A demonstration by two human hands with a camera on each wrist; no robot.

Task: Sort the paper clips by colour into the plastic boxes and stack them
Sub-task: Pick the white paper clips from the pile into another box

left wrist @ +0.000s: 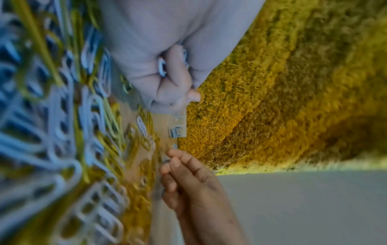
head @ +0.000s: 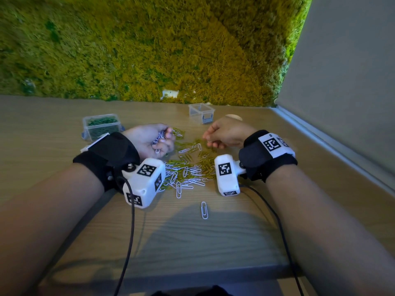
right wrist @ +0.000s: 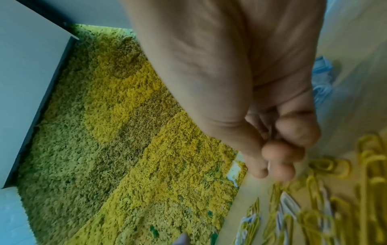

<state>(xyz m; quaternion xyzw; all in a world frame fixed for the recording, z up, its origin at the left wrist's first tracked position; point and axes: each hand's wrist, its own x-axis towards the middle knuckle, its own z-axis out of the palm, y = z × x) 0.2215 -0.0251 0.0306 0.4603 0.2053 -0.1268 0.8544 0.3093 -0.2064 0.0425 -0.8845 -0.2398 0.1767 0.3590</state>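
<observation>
A loose pile of yellow and white paper clips [head: 188, 167] lies on the wooden table [head: 42, 133] between my hands. My left hand [head: 163, 137] is palm up at the pile's left edge, its fingers curled round a bunch of white clips [left wrist: 162, 68]. Over the pile's far right, my right hand [head: 210, 138] has its fingertips [right wrist: 282, 149] pinched together on what looks like one white clip [head: 210, 142]. A clear box of green clips [head: 101, 126] stands to the far left. An empty clear box [head: 201, 112] stands behind the pile.
One white clip [head: 204, 210] lies alone nearer to me. A moss wall [head: 149, 50] closes off the back of the table and a grey wall [head: 342, 82] its right side. A pale round object [head: 235, 117] shows behind my right hand. Cables trail from both wrist cameras.
</observation>
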